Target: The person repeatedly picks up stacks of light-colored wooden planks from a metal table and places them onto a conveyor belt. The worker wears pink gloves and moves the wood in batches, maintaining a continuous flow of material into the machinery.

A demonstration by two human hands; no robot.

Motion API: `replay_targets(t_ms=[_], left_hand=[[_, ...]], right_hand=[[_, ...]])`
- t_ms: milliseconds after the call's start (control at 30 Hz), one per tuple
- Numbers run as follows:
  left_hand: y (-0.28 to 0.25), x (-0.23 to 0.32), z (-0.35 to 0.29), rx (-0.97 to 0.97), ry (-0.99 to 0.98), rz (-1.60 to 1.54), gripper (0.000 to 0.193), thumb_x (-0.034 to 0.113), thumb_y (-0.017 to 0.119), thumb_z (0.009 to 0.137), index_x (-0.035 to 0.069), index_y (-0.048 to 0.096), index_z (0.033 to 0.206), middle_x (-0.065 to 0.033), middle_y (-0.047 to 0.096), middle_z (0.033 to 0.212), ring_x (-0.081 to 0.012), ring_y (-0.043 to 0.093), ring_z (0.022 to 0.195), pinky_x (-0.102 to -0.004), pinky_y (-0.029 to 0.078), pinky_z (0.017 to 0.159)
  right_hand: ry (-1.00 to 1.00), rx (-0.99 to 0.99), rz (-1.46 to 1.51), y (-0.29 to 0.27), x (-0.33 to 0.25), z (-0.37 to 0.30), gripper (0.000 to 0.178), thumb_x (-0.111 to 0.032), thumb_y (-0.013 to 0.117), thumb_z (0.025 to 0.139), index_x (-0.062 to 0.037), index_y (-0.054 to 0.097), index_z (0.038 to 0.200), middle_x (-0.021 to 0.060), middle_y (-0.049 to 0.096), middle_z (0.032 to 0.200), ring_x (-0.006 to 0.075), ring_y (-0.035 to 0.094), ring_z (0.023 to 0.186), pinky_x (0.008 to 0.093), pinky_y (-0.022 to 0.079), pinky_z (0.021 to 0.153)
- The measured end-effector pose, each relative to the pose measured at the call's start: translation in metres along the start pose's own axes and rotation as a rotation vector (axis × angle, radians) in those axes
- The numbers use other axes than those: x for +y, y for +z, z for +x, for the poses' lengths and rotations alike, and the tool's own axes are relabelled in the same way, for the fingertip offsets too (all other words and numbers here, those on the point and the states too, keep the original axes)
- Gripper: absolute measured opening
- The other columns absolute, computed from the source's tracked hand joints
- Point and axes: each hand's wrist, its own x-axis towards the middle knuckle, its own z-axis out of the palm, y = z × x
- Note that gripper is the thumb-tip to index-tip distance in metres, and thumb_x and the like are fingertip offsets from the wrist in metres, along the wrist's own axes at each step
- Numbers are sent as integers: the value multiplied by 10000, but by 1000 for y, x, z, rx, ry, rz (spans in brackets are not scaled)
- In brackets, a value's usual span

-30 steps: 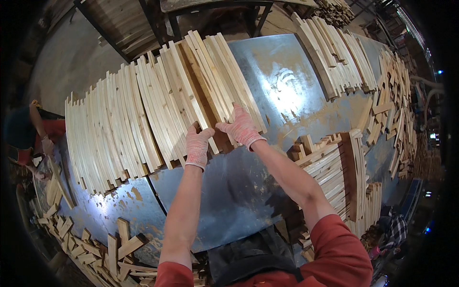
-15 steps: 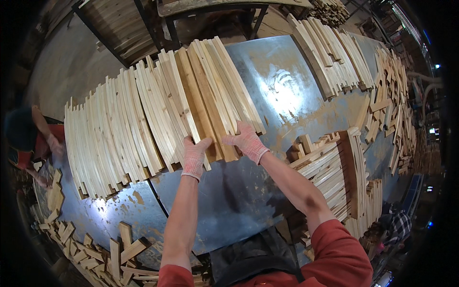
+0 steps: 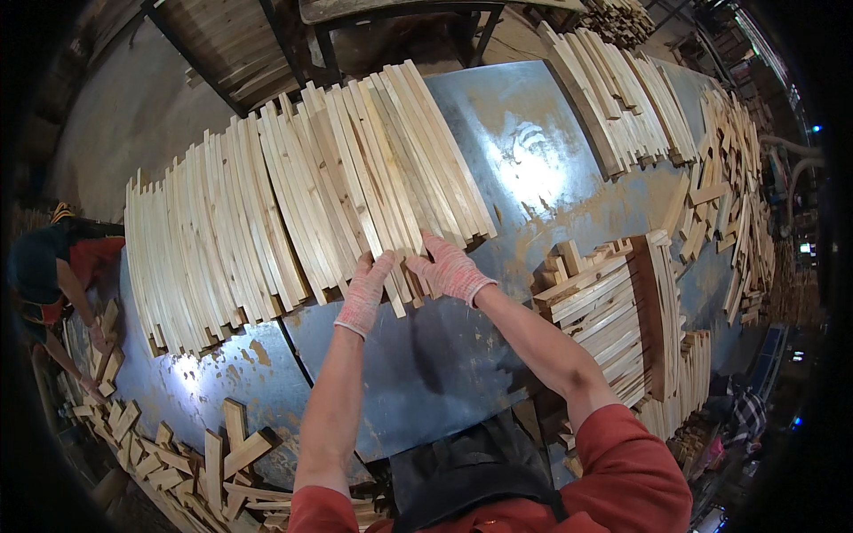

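A long row of pale wood strips (image 3: 213,222) lies side by side on a metal-topped table. My left hand (image 3: 362,300), in a pinkish knit glove, rests at the near ends of several strips (image 3: 400,266), its thumb and a finger apart. Close to its right, my right hand (image 3: 451,269), gloved alike, touches the same group from the other side, thumb spread from the fingers. The strips between my hands stick out unevenly toward me. Some of my fingertips are hidden among the strip ends.
To the right stand a stack of strips (image 3: 604,329) and a brown board (image 3: 647,320). Another strip row (image 3: 622,107) lies far right beside a loose heap (image 3: 724,186). Short offcuts (image 3: 169,471) pile up near left. A co-worker (image 3: 62,275) bends over the table's left end.
The wider, darker boards between my hands have given way to narrow strip faces, and the group sits closer together. My left hand has shifted slightly right. The co-worker's arms have moved toward the offcuts.
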Motion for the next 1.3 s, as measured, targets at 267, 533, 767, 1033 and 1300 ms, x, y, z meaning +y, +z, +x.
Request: replay_targets(t_ms=[267, 533, 767, 1033, 1300], left_hand=[[-20, 21, -19, -57, -135, 377, 639, 321, 734, 954, -70, 531, 1418, -144, 692, 1224, -215, 672, 1062, -367, 565, 897], [-27, -10, -10, -18, -57, 249, 588, 295, 792, 912, -71, 581, 1320, -134, 714, 1135, -212, 685, 981, -368, 576, 846], [-35, -6, -35, 194, 91, 317, 601, 259, 881, 846, -71, 602, 1263, -143, 714, 1112, -221, 675, 967, -370, 563, 863], [-35, 15, -63, 549, 185, 779, 564, 328, 886, 832, -65, 644, 1156, -147, 727, 1021, -232, 685, 954, -373, 558, 845], [-4, -8, -50, 294, 221, 564, 701, 491, 829, 844, -49, 650, 1255, -234, 738, 1088, -384, 716, 989, -436, 546, 924]], right_hand=[[5, -100, 35, 6, 17, -4, 502, -375, 599, 1023, 6, 653, 1345, 294, 701, 1229, 458, 655, 1171, 448, 524, 1006], [-21, -16, 151, 13, 32, 0, 510, -377, 632, 1008, 23, 672, 1323, 258, 733, 1242, 389, 698, 1176, 436, 526, 1006], [9, 25, 111, 15, 26, -4, 543, -374, 637, 1006, 44, 640, 1352, 273, 709, 1289, 394, 673, 1224, 418, 507, 1045], [22, 47, 212, 19, 27, -11, 562, -351, 632, 1014, 57, 616, 1399, 260, 693, 1348, 389, 639, 1294, 402, 478, 1100], [51, 82, 159, 25, 40, -6, 588, -322, 651, 1041, 54, 565, 1485, 212, 671, 1411, 310, 623, 1316, 358, 470, 1114]])
